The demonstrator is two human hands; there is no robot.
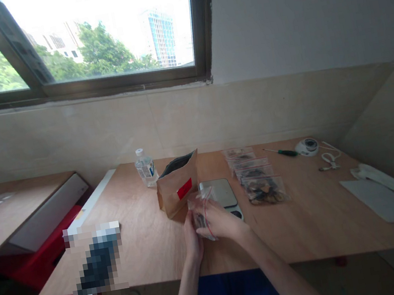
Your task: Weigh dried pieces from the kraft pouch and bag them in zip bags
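A clear zip bag point(200, 217) with a red seal line and dark contents is held low over the table's front part. My left hand point(192, 236) is closed around its left side and supports it from below. My right hand point(218, 218) lies at the bag's red-lined mouth, fingers curled and partly behind or inside the plastic; what they grip is hidden. Just beyond the hands a brown paper pouch point(176, 191) with a red label stands upright with its top open. A kitchen scale point(219, 192) sits right behind my right hand, its front partly covered by it.
Several filled zip bags point(264, 190) lie in a row right of the scale. A water bottle point(146, 170), green-handled screwdriver point(286, 152), white dome camera point(307, 147), cable point(330, 161), white cloth point(381, 177) and grey sheet point(385, 201) are around. A blurred-out device point(100, 259) lies left.
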